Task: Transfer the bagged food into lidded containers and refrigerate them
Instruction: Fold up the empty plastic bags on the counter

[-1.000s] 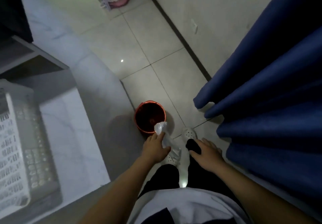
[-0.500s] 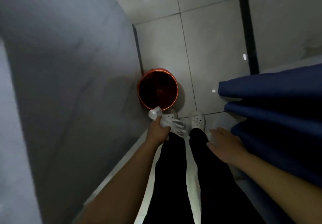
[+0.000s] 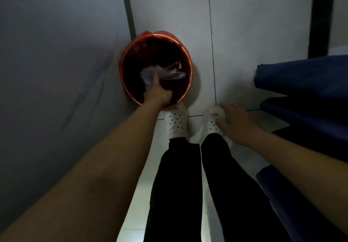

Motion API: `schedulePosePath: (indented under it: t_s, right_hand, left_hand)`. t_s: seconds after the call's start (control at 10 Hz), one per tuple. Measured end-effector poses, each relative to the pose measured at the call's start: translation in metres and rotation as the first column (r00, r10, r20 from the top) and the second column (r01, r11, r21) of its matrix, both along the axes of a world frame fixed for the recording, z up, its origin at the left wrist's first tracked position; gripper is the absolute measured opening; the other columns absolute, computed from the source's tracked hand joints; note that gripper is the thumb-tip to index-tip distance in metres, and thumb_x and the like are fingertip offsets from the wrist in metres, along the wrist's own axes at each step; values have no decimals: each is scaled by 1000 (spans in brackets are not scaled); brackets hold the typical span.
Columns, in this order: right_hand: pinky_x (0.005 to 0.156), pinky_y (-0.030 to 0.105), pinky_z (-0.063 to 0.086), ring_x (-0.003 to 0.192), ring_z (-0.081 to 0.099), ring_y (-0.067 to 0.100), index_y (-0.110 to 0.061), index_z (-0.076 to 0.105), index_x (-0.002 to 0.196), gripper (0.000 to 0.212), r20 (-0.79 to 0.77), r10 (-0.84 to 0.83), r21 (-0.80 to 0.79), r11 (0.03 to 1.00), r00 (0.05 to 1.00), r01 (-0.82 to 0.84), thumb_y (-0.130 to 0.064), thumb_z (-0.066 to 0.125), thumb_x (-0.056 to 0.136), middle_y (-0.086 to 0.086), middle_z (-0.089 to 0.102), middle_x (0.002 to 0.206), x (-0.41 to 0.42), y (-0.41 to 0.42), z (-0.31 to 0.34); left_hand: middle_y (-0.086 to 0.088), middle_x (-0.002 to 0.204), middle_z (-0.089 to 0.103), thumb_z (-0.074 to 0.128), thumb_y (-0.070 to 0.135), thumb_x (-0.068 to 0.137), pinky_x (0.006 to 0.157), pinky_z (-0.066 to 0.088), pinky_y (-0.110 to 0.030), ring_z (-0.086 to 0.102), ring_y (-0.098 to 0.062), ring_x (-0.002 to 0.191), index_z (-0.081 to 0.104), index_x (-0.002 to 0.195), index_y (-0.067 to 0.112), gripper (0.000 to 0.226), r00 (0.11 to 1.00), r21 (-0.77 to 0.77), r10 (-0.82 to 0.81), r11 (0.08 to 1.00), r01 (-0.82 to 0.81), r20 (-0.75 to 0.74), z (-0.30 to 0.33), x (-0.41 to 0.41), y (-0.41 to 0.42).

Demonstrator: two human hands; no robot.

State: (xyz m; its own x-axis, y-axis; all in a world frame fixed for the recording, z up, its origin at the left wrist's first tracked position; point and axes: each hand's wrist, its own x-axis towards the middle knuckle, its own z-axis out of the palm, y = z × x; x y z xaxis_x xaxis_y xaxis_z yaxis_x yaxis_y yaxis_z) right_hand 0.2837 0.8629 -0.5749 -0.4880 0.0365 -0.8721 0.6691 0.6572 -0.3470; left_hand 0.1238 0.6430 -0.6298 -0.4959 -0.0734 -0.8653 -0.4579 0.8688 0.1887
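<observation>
Left hand (image 3: 157, 93): now down inside the red bin (image 3: 189, 66), grasping the crumpled plastic bag (image 3: 165, 71) it held above the rim a second ago. Right hand (image 3: 238, 124): released, fingers spread, holding nothing. Emptied bag about to be discarded, likely.

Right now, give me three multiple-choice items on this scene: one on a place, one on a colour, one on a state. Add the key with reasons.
1. Where is the crumpled plastic bag?
A. on the floor tiles
B. over the mouth of the bin
C. on the blue curtain

2. What colour is the bin's rim?
A. orange-red
B. green
C. white

3. What is the right hand doing?
A. gripping a container
B. pinching the bag
C. open, holding nothing

Key: 1 B, the left hand holds the bag inside the bin's opening. 2 A, the rim glows orange-red. 3 C, its fingers are spread above the white shoe.
</observation>
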Motion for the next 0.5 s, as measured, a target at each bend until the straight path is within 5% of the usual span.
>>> schedulePosePath:
  t_s: [0.2, 0.5]
  right_hand:
    - [118, 46, 27, 149, 23, 28, -31, 19, 157, 68, 42, 123, 74, 989, 992, -126, -52, 46, 99, 4, 18, 166, -13, 19, 79]
    - [118, 47, 23, 148, 23, 31, -31, 17, 158, 69, -139, 309, 189, 941, 941, -281, -54, 43, 98, 7, 13, 167, -36, 28, 275]
  left_hand:
    - [-23, 164, 10, 66, 44, 87, 118, 29, -49, 27, -46, 145, 1, 157, 44, 95, 998, -7, -70, 998, 70, 3, 81, 39, 12]
    - [-14, 165, 16, 63, 38, 88, 117, 30, -49, 27, -39, 146, 21, 158, 33, 83, 956, 63, -274, 958, 282, -104, 299, 44, 32]
